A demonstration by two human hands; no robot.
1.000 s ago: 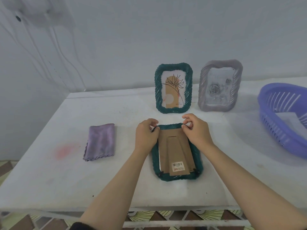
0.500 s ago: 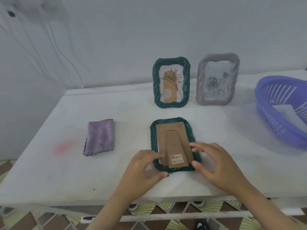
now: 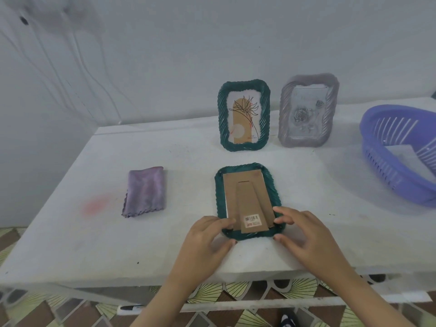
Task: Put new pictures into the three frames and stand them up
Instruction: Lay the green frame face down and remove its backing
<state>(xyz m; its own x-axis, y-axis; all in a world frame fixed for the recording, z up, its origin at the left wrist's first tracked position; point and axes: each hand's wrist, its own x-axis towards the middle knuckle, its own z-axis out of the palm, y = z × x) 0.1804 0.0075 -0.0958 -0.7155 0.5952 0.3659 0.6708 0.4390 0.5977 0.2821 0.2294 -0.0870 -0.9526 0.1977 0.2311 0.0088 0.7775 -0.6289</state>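
A green frame lies face down near the table's front edge, its brown cardboard back and folded stand facing up, a barcode sticker at the near end. My left hand touches its near left corner and my right hand its near right corner, fingers spread on the rim and back. A second green frame with a plant drawing stands upright at the back. Beside it a grey frame with a rose picture also stands.
A folded purple cloth lies to the left on the white table. A blue plastic basket holding paper sits at the right. A wall runs behind the table. A pink stain marks the table's left part.
Both hands have moved from the far end of the face-down frame to its near corners. The frame itself stays flat in the same spot.
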